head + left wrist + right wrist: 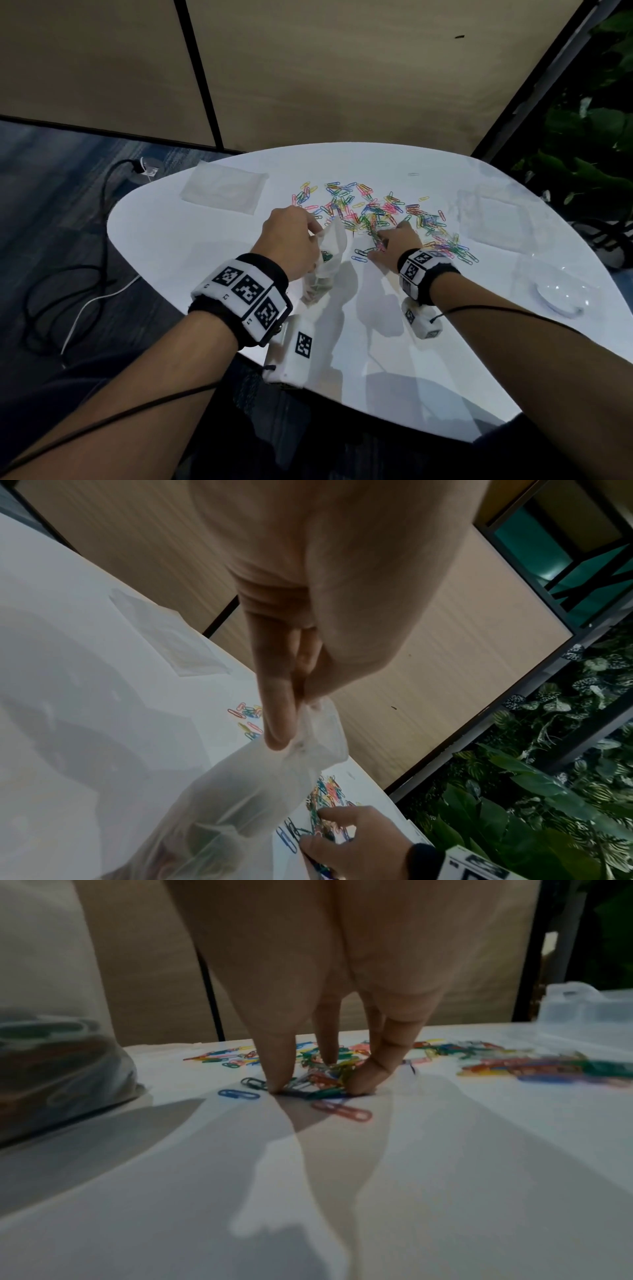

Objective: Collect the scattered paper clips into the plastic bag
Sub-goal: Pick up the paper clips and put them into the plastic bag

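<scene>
Fingers (363, 1080) gathering paper clips (376, 212) (right hand (394, 246)), bag (329, 253) pinched

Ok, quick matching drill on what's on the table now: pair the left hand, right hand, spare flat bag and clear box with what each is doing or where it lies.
Column one:
1. left hand
2. right hand
3. spare flat bag
4. clear box

Column two:
A. lies flat at the table's far left
B. gathers paper clips on the table
C. pinches the plastic bag at its mouth
D. stands right of the clip pile

Pairs: 1-C, 2-B, 3-A, 4-D
</scene>
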Tool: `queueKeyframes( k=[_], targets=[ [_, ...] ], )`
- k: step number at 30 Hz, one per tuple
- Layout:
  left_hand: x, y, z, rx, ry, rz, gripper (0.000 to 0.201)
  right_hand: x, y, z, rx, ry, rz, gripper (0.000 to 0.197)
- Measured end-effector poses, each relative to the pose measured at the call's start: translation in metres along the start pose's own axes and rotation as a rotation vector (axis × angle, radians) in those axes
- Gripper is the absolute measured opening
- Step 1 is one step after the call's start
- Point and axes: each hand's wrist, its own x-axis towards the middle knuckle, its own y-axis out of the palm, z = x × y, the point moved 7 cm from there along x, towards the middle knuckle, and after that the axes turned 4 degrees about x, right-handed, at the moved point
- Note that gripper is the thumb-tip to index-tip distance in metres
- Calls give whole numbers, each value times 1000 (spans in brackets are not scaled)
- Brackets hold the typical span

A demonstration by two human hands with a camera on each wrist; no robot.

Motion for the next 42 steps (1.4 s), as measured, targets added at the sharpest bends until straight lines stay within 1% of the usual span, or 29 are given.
queueKeyframes(
  k=[1, 2, 6, 11, 13, 15, 16, 17, 18, 19, 20, 21, 22, 23, 25, 27, 29, 30, 32, 33, 34, 35, 36, 39, 41, 42],
  targets=[
    [0, 0, 0, 4, 2, -1, 19, 0, -4, 6, -17, -23, 7, 38],
    [0, -1, -1, 8, 4, -1, 19, -2, -8, 12, -21, -44, 18, 29],
    [-1, 2, -2, 21, 14, 3, 20, -5, -12, 18, 26, -70, -22, 21],
    [-1, 5, -3, 17, 3, 15, 21, -6, -7, 13, -15, -80, -28, 17],
    [-1, 5, -3, 22, 2, 16, 20, -5, -10, 6, 60, -55, -40, 13],
    [1, 6, -3, 27, -1, 15, 21, -2, -14, -9, 203, 12, -36, 11],
    [1, 6, -4, 32, -4, 14, 22, 0, -14, -20, 318, 67, -8, 12],
    [1, 6, -4, 35, -6, 15, 22, 1, -14, -29, 480, 125, 38, 17],
    [2, 7, -5, 38, -9, 18, 22, 1, -12, -36, 658, 185, 100, 29],
    [2, 8, -6, 38, -12, 21, 23, 0, -12, -40, 835, 218, 144, 42],
    [2, 8, -7, 36, -15, 25, 23, -4, -14, -38, 1006, 228, 184, 50],
    [1, 9, -8, 33, -16, 30, 23, -10, -18, -29, 1180, 220, 230, 48],
    [1, 10, -10, 32, -16, 32, 23, -20, -26, -15, 1311, 184, 294, 42],
    [2, 11, -11, 34, -13, 33, 23, -27, -33, -2, 1393, 126, 354, 35],
    [2, 14, -14, 31, -6, 38, 24, -46, -48, 28, 1452, 6, 455, 27],
    [1, 18, -16, 13, -10, 47, 23, -62, -52, 50, 1428, -64, 514, 28],
    [1, 20, -18, 2, -16, 41, 20, -72, -49, 64, 1277, -100, 490, 28],
    [1, 20, -18, 3, -18, 33, 17, -76, -47, 69, 1163, -125, 452, 25],
    [1, 19, -18, 7, -22, 27, 12, -79, -47, 78, 858, -201, 325, 16],
    [1, 18, -17, 10, -27, 25, 12, -81, -49, 82, 705, -244, 269, 13],
    [1, 17, -16, 10, -29, 22, 14, -83, -52, 86, 604, -277, 239, 10],
    [2, 15, -15, 6, -29, 16, 15, -85, -56, 90, 564, -294, 225, 9],
    [3, 13, -13, 2, -28, 7, 16, -85, -61, 90, 577, -298, 213, 8],
    [3, 6, -10, 15, -28, 2, 21, -75, -80, 69, 716, -234, 108, 10],
    [3, 2, -6, 24, -29, 1, 22, -60, -81, 39, 667, -134, 36, 14],
    [2, 0, -5, 25, -26, -3, 22, -53, -74, 20, 601, -53, 44, 24]
  ],
)
